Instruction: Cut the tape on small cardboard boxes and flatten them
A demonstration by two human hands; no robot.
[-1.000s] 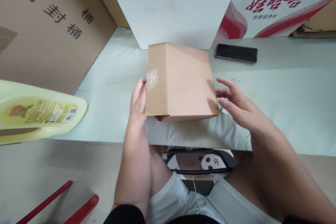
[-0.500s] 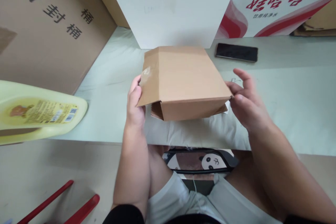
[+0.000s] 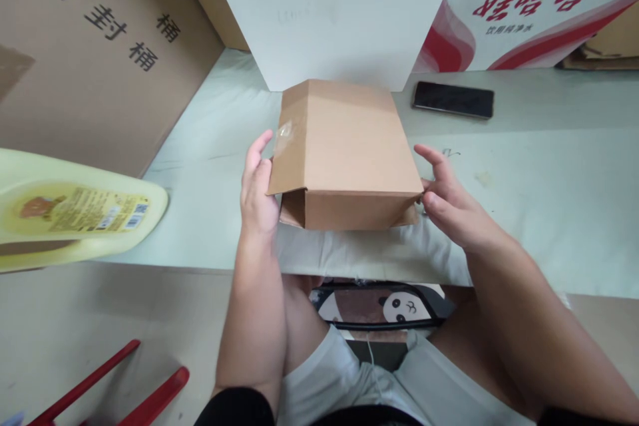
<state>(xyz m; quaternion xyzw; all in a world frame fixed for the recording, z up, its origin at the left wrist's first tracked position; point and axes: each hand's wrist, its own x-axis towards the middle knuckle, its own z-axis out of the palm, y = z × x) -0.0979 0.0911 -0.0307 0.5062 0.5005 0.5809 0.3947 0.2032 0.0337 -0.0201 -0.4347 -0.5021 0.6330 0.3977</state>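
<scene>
A brown cardboard box [image 3: 357, 140] lies on the pale green cloth between my two hands, its broad plain face up. Its left flap [image 3: 289, 156] sticks outward and slopes down, with a piece of clear tape on it, and a dark opening shows under that flap. My left hand [image 3: 259, 193] holds the box at the flap's outer edge, the index finger raised and some fingers hidden behind the cardboard. At the near right corner, my right hand [image 3: 452, 206] grips the box's edge with thumb and fingers, its index finger lifted off.
Behind the box stands a white carton [image 3: 334, 13]. A black phone [image 3: 453, 100] lies at the right, before a red-and-white carton [image 3: 539, 20]. On the left are a large printed carton [image 3: 100, 60] and a yellow bottle [image 3: 84, 213]. Red bars [image 3: 154, 396] show below left.
The box has turned slightly and its near right corner has come down and left. My right hand has moved left with it. My left index finger has lifted from the flap.
</scene>
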